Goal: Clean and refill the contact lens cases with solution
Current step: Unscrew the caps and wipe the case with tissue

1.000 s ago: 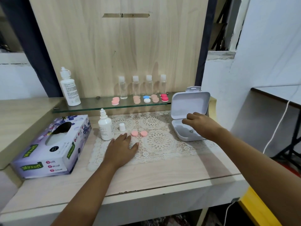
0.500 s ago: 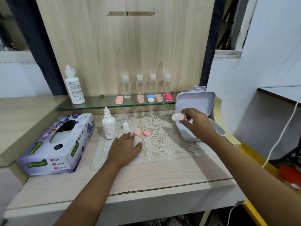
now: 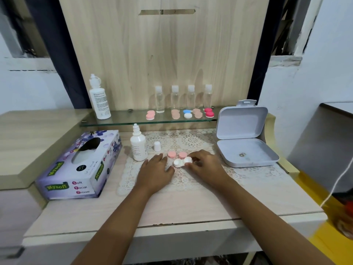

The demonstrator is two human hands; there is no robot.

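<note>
Counter (image 3: 191, 211): my right hand (image 3: 207, 166) has come away from the open white box (image 3: 248, 153) | white lens case (image 3: 182, 162) now lies on the lace mat (image 3: 191, 180), long axis running left-right, beside two pink caps (image 3: 176, 154) | right grip pinched on its right end | left hand (image 3: 155, 172) flat, fingers apart, thumb just beside the case.

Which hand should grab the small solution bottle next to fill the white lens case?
Probably the left hand: it lies flat and free right beside the small solution bottle, whose cap is already off. The right hand is holding the white lens case.
</note>
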